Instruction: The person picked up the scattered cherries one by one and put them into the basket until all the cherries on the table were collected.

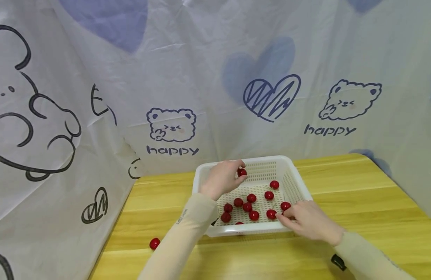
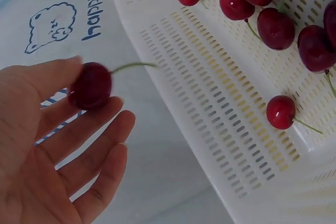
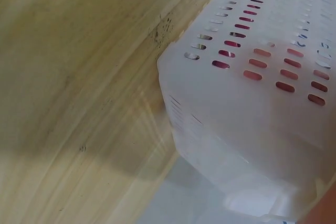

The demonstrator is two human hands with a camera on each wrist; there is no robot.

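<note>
My left hand (image 1: 224, 179) pinches a dark red cherry (image 2: 91, 87) between thumb and fingers, its green stem pointing toward the basket in the left wrist view. In the head view this hand is over the back left part of a white slotted plastic basket (image 1: 248, 228). Reaching over the basket's front right corner, my right hand (image 1: 311, 221) has its fingertips inside, right by a red cherry (image 1: 271, 214) and another cherry (image 1: 285, 206). I cannot tell whether it grips one. Several more cherries lie on the basket floor, mostly toward the front.
The basket stands on a yellow wood-grain table (image 1: 341, 186). One loose cherry (image 1: 155, 244) lies on the table to the left, beside my left sleeve. A white cloth (image 1: 208, 77) with printed hearts and bears hangs behind and along both sides.
</note>
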